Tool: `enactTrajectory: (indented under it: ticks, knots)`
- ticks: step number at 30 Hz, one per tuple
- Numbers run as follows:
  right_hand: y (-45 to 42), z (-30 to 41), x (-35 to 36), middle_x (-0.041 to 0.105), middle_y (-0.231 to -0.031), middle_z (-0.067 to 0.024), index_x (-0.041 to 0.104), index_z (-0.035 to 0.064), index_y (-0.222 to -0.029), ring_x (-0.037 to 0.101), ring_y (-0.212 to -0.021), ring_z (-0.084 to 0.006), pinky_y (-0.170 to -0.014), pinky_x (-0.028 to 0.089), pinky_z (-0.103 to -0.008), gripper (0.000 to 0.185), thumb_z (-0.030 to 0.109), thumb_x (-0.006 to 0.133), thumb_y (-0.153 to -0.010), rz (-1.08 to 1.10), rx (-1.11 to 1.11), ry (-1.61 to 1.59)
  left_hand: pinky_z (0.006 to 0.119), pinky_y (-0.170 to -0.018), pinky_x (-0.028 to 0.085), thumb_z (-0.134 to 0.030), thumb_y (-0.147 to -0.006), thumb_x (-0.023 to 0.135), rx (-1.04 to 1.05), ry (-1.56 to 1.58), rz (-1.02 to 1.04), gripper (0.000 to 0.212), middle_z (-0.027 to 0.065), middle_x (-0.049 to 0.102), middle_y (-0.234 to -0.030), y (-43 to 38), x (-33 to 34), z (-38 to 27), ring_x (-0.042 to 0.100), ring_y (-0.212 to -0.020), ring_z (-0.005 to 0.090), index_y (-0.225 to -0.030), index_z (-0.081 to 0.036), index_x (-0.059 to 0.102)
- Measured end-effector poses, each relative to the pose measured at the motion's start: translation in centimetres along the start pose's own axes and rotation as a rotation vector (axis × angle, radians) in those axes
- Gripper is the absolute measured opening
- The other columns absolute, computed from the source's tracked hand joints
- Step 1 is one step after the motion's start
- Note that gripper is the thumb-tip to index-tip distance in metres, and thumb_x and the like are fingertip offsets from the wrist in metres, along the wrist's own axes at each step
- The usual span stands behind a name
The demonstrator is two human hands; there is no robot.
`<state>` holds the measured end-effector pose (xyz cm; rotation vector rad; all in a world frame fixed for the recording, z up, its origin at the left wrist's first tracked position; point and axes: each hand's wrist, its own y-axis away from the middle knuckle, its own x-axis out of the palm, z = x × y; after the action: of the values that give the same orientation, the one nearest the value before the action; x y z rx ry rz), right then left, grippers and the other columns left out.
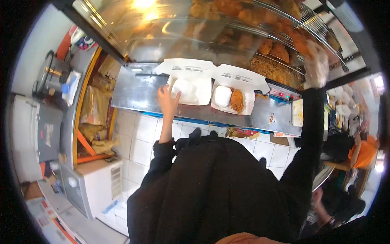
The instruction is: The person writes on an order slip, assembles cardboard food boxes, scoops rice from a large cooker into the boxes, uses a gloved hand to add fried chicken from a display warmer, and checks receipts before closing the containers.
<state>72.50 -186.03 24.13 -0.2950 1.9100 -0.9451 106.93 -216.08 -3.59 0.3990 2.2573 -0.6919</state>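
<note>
My left hand (168,99) is at the left corner of an open white paper food box (198,91), its thumb and fingers spread around the corner. A white rounded bundle (182,86) sits inside that box, close to my thumb. Beside it, a second open box (247,106) holds another white bundle (223,96) and a piece of fried chicken (237,100). Far to the right, my right hand (317,68), covered by clear plastic, reaches up at the display cabinet, next to fried chicken pieces (300,41). Whether its fingers grip a piece is hidden by the plastic and blur.
The glass-fronted warmer cabinet (170,33) rises behind the metal counter (137,91). A pale tray (297,113) stands at the counter's right end. An orange-edged shelf unit (88,67) holds bags at left. Another person in orange (364,151) is at far right.
</note>
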Motion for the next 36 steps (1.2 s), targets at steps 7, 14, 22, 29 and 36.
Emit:
enactTrajectory:
  ticks: [7,14,22,29,36]
  knots:
    - [1.0,10.6,-1.8,0.058,-0.105,-0.0117,0.055,0.0052,-0.103,0.052,-0.104,-0.023,-0.088,0.042,-0.0355,0.034,0.008,0.056,-0.07,0.1,0.168,-0.734,0.043,-0.076,0.044,-0.014,-0.079,0.054,-0.02,0.022,0.071,0.032,0.0164,0.051,-0.11,0.5,1.7,5.0,0.052,-0.096,0.0358,-0.11,-0.008,0.049]
    - [7.5,29.4,11.8,0.053,-0.091,-0.0112,0.053,0.0078,-0.097,0.054,-0.084,-0.0291,-0.074,0.043,-0.0369,0.026,0.008,0.054,-0.071,0.304,0.352,-0.771,0.041,-0.076,0.043,0.0,-0.078,0.044,-0.026,0.214,0.201,0.026,0.0203,0.056,-0.098,-1.4,0.4,3.5,0.053,-0.09,0.0366,-0.102,-0.006,0.054]
    - [4.6,31.1,6.1,0.054,-0.094,-0.0174,0.05,0.0014,-0.103,0.05,-0.089,-0.0354,-0.083,0.039,-0.04,0.032,0.017,0.054,-0.076,0.666,0.403,-0.852,0.036,-0.077,0.041,-0.013,-0.076,0.06,0.13,0.192,-0.013,0.031,0.0154,0.051,-0.108,-0.1,-3.1,0.9,0.051,-0.09,0.0293,-0.104,-0.003,0.051]
    - [13.1,28.0,2.3,0.048,-0.11,-0.0093,0.03,-0.0042,-0.127,0.046,-0.102,-0.0166,-0.085,0.039,-0.0281,0.053,0.015,0.054,-0.084,-0.079,1.239,-1.422,0.029,-0.058,0.042,-0.02,-0.063,0.075,0.315,0.78,0.77,0.046,0.0108,0.051,-0.08,7.2,-4.3,-16.3,0.052,-0.062,0.0192,-0.096,-0.006,0.047]
    - [20.5,25.3,-4.4,0.033,-0.132,-0.0169,0.028,-0.0022,-0.13,0.036,-0.12,-0.0261,-0.098,0.031,-0.0343,0.056,0.013,0.054,-0.083,0.497,0.892,-0.868,0.032,-0.047,0.034,0.005,-0.069,0.05,0.277,0.792,0.555,0.013,0.0115,0.04,-0.058,8.2,2.9,-24.4,0.042,-0.05,0.024,-0.071,-0.003,0.041]
